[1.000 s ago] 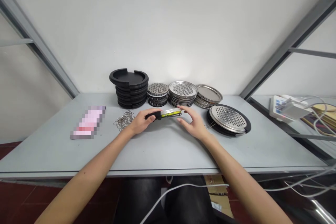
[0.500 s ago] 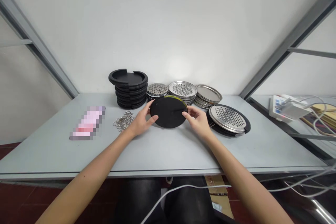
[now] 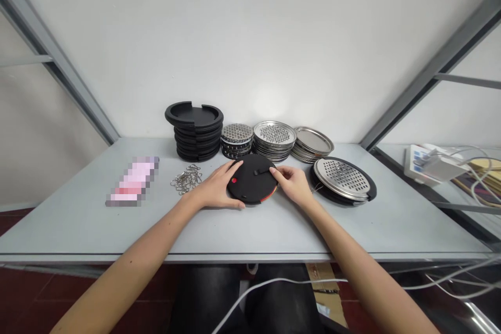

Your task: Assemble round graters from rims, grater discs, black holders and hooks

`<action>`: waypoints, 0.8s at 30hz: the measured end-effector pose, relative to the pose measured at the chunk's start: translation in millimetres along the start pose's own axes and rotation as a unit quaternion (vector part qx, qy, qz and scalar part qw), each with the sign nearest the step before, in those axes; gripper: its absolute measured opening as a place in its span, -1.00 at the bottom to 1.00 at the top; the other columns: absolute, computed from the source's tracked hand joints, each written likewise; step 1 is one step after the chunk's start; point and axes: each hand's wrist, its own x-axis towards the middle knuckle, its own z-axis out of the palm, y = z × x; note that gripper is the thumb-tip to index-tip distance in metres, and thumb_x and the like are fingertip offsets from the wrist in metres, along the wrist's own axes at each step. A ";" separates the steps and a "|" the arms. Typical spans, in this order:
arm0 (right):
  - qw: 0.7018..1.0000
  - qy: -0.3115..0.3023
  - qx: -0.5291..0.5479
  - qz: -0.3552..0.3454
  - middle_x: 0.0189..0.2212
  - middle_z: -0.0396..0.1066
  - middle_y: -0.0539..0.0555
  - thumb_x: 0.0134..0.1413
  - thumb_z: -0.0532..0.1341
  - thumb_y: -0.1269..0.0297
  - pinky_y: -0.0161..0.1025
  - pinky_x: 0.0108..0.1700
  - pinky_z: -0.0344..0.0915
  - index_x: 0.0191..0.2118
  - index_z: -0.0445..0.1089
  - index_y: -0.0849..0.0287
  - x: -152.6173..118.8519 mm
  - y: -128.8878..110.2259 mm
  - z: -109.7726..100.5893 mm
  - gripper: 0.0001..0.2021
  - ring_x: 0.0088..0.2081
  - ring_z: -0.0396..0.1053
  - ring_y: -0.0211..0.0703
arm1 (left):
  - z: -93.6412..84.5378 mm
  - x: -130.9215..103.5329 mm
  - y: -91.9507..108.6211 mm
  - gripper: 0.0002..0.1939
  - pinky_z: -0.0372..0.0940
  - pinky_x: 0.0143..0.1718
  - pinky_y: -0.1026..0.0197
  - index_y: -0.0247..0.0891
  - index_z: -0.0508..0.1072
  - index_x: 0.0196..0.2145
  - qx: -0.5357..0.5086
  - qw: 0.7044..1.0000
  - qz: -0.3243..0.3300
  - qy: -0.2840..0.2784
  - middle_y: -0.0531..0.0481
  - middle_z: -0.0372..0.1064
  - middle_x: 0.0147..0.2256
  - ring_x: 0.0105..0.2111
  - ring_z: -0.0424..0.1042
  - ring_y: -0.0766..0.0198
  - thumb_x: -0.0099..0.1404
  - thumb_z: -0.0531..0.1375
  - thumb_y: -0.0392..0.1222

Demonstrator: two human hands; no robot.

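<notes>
A flat black round disc lies on or just above the tabletop in front of me, with a red dot on its left side, a small dark tab near its upper right and a red-and-yellow edge at the lower right. My left hand grips its left side, thumb along the near edge and fingers over the far edge. My right hand pinches the right edge near the tab, its other fingers curled. Left of the disc, a heap of small metal clips is nearest to my left hand.
Along the wall stand a stack of black trays, perforated metal discs, rimmed grater plates and plain metal plates. A grater plate in a black holder lies right; a blurred phone lies left. A power strip sits beyond the frame.
The disc has come down towards me and turned; its face now shows a red dot and a tab. My left thumb has moved to the near edge, and my right fingers pinch the right edge.
</notes>
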 end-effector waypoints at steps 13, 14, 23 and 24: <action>0.965 -0.035 -0.209 -0.155 -0.04 0.41 0.24 0.07 0.20 0.03 0.12 0.19 0.09 -0.39 0.47 0.18 4.5 13.6 -2.8 -0.70 0.15 0.19 0.21 | -3.3 -1.6 -1.5 0.25 -0.07 0.28 -0.17 -0.13 -0.09 0.35 0.022 0.996 -0.054 -0.069 -0.22 -0.35 0.37 0.34 -0.27 -0.22 -0.16 0.31 0.42; 0.965 -0.015 -0.215 -0.150 -0.07 0.42 0.24 0.08 0.20 0.04 0.12 0.18 0.12 -0.38 0.47 0.18 5.1 13.5 -5.3 -0.71 0.12 0.23 0.20 | -3.0 -1.6 -2.5 0.25 -0.07 0.28 -0.17 -0.11 -0.08 0.35 0.019 0.995 -0.059 -0.072 -0.22 -0.35 0.37 0.34 -0.27 -0.23 -0.16 0.31 0.42; 0.961 -0.094 -0.148 -0.212 0.06 0.33 0.25 0.11 0.21 0.10 0.04 0.18 0.19 0.09 0.28 0.23 -0.9 7.2 -0.5 -0.53 0.10 0.27 0.06 | -10.5 -1.9 -9.3 0.17 -0.16 0.31 -0.15 -0.11 -0.01 0.34 0.027 0.996 -0.050 -0.074 -0.19 -0.41 0.38 0.35 -0.35 -0.16 -0.11 0.32 0.38; 0.960 -0.109 -0.145 -0.214 0.08 0.32 0.26 0.10 0.22 0.08 0.04 0.19 0.18 0.11 0.27 0.22 -1.8 7.2 0.4 -0.50 0.12 0.25 0.06 | -12.0 -2.4 -9.1 0.14 -0.15 0.31 -0.14 -0.11 0.00 0.33 0.028 0.996 -0.045 -0.067 -0.18 -0.41 0.38 0.35 -0.34 -0.15 -0.08 0.31 0.37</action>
